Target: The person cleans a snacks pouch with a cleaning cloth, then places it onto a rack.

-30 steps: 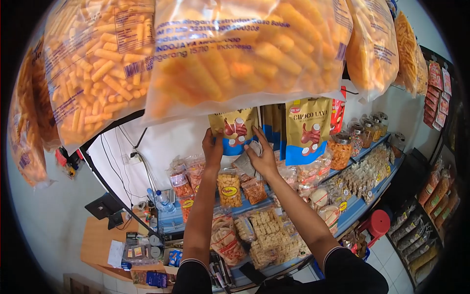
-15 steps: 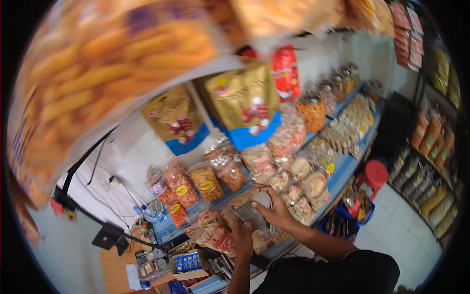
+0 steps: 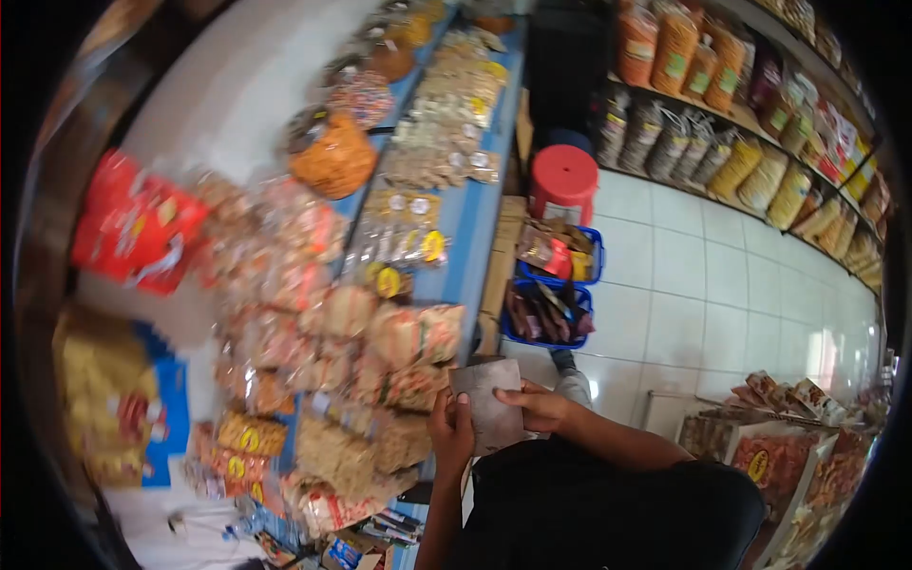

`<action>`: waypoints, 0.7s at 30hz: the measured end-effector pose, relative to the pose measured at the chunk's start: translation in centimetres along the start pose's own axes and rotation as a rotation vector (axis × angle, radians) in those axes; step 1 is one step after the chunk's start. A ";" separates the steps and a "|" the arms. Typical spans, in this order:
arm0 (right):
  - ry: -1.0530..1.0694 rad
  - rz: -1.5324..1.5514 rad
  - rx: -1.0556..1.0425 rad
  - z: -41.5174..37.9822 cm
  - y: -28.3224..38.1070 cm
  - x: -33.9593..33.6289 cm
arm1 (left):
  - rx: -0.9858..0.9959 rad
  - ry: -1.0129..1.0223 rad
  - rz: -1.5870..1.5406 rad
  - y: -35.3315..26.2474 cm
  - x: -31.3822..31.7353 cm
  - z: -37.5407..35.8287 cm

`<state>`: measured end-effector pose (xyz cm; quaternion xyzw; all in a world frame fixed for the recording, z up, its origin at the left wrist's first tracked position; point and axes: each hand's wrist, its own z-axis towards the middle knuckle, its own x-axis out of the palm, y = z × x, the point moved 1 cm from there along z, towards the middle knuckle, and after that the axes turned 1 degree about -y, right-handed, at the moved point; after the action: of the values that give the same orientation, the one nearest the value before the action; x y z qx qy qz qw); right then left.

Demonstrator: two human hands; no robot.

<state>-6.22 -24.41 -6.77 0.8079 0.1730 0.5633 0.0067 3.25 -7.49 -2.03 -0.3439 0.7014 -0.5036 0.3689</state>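
A worn grey rectangular sheet (image 3: pixel 492 408) is held up in front of my body; whether it is card or folded cloth I cannot make out. My left hand (image 3: pixel 452 429) grips its left edge, thumb on the near face. From the other side my right hand (image 3: pixel 540 408) pinches the right edge, its thumb also on top. Just left of the hands, packs of pale crackers (image 3: pixel 413 334) and a bag of light brown snacks (image 3: pixel 334 446) lie on the blue shelf (image 3: pixel 461 256).
Two blue baskets (image 3: pixel 587 328) of packets and a red stool (image 3: pixel 563 176) stand on the tiled floor (image 3: pixel 684 247). Shelves of bagged goods (image 3: pixel 746 176) line the far right. Snack packs (image 3: pixel 774 465) are at lower right. A red bag (image 3: pixel 138 223) is at left.
My view has swung to the right, bringing the floor and right-hand shelves into sight. The grey sheet, earlier bent over between my hands, now lies flatter, with both hands still on it.
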 end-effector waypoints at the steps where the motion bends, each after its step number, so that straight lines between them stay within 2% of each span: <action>1: -0.060 -0.033 0.014 0.2 1.7 -2.4 | 0.006 0.028 0.031 1.9 2.2 1.5; 2: -0.112 -0.071 0.032 0.8 3.8 -5.0 | 0.020 0.051 0.062 3.1 4.5 3.3; 5: -0.291 -0.241 -0.117 2.6 10.1 -14.9 | -0.026 0.042 0.232 4.9 12.5 8.1; 8: -0.616 -0.528 0.042 5.0 18.0 -29.2 | -0.234 0.175 0.134 10.8 18.2 12.9; 10: -0.808 -0.857 -0.028 7.9 21.6 -43.7 | -0.380 0.199 0.097 14.9 21.2 14.9; 12: -0.941 -1.194 -0.213 10.6 23.3 -58.8 | -0.527 0.195 0.060 17.4 23.9 15.7; 14: -1.030 -1.119 -0.192 11.9 31.1 -57.0 | -0.618 0.201 0.101 19.8 25.5 15.5; 17: -1.164 -1.284 -0.337 18.1 35.1 -65.8 | -0.776 0.212 0.109 22.5 26.6 15.0; 18: -1.150 -1.323 -0.331 19.8 36.6 -67.7 | -0.809 0.215 0.118 23.4 26.6 14.8; 19: -1.151 -1.504 -0.313 21.6 37.8 -70.6 | -0.835 0.217 0.124 24.2 26.7 14.5; 21: -1.215 -1.647 -0.114 24.2 40.2 -71.1 | -0.881 0.215 0.157 26.0 26.7 13.8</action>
<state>5.07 -78.17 -71.91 0.5857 0.6143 -0.1133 0.5165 -0.85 -29.84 -34.56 -0.3597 0.9068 -0.1610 0.1496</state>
